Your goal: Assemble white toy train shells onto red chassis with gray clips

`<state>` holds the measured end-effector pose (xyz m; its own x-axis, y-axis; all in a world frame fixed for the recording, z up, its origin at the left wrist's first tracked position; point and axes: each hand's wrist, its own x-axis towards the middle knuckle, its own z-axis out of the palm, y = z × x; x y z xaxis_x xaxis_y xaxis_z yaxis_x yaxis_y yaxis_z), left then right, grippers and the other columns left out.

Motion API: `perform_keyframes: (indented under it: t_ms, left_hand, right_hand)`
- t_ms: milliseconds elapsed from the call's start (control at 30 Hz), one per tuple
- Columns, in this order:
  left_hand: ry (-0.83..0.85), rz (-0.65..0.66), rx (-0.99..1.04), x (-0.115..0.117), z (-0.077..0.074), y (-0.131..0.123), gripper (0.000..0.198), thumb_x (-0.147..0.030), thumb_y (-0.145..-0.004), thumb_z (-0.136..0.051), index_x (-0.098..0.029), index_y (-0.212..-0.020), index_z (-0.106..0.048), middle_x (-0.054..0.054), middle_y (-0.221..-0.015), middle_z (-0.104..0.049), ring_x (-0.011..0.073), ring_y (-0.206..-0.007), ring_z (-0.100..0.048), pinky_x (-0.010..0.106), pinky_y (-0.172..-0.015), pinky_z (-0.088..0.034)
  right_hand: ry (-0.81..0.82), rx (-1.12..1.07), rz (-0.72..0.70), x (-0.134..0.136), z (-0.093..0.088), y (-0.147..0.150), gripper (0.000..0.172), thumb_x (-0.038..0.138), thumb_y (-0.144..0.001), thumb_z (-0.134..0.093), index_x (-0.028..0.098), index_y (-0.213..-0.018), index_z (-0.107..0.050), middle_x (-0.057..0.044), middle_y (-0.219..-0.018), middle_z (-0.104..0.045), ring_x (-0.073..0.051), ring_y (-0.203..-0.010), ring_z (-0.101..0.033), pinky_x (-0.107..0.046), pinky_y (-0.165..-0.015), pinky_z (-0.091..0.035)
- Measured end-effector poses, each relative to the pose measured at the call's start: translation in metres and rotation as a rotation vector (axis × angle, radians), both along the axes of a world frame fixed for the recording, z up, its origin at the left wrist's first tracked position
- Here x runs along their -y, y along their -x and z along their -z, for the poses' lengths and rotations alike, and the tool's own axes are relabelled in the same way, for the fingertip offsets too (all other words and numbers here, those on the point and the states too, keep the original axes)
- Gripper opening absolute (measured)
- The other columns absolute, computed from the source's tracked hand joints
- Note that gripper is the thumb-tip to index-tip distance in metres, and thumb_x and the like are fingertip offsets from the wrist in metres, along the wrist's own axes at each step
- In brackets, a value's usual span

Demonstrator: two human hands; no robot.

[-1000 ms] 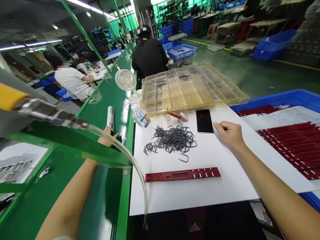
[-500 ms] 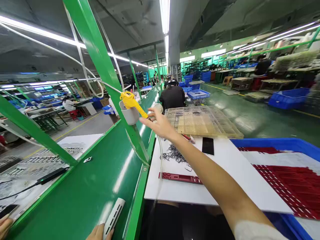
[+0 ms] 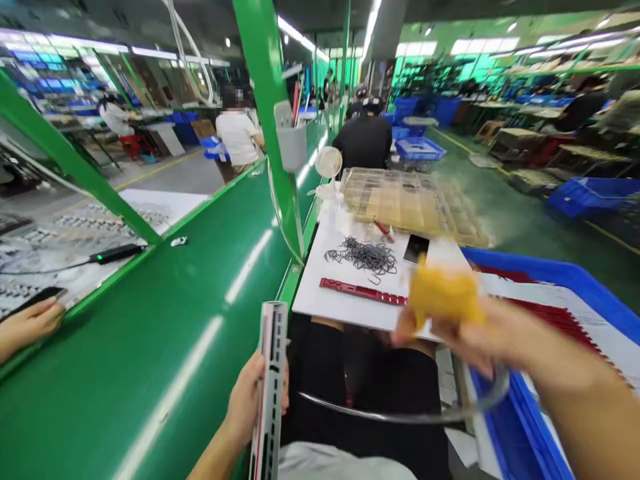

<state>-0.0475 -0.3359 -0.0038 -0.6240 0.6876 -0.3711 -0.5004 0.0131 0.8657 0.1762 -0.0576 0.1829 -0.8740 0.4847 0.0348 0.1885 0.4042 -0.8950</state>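
My left hand (image 3: 250, 400) grips a long white slotted strip (image 3: 270, 393) and holds it upright at the edge of the green conveyor belt (image 3: 165, 333). Close to the camera, my right hand (image 3: 480, 340) is closed round a yellow air gun (image 3: 440, 297), blurred by motion. A clear hose (image 3: 400, 417) curves from the gun across my lap. Farther off, on the white board (image 3: 345, 300), lie a red slotted strip (image 3: 363, 291) and a pile of grey wire clips (image 3: 365, 255).
A grey holder cup (image 3: 293, 143) hangs on the green post (image 3: 270, 120). A small fan (image 3: 327, 167), a yellowish compartment tray (image 3: 410, 200) and a black phone (image 3: 416, 248) stand beyond the board. A blue crate (image 3: 565, 293) holds red strips. Another person's hand (image 3: 27, 323) rests at left.
My right hand took the yellow air gun from the holder cup and pulled it down toward me. My left hand lifted the white strip off the belt and stood it upright.
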Motion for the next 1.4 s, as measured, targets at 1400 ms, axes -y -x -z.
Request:
perform_keyframes:
  t_ms: [1400]
  left_hand:
    - [0.212,0.617,-0.264,-0.043,0.056,-0.021,0.062,-0.079,-0.110,-0.048,-0.020,-0.113,-0.066,-0.005,-0.062,-0.063,0.0182,-0.049,-0.071,0.022,-0.043,-0.045]
  right_hand:
    - [0.134,0.781,-0.362,0.072,0.178,-0.078,0.039,0.057,-0.115,-0.049,0.024,-0.121,-0.068,-0.008,-0.108,-0.078,-0.027,-0.091,-0.074,-0.037,-0.078,-0.049]
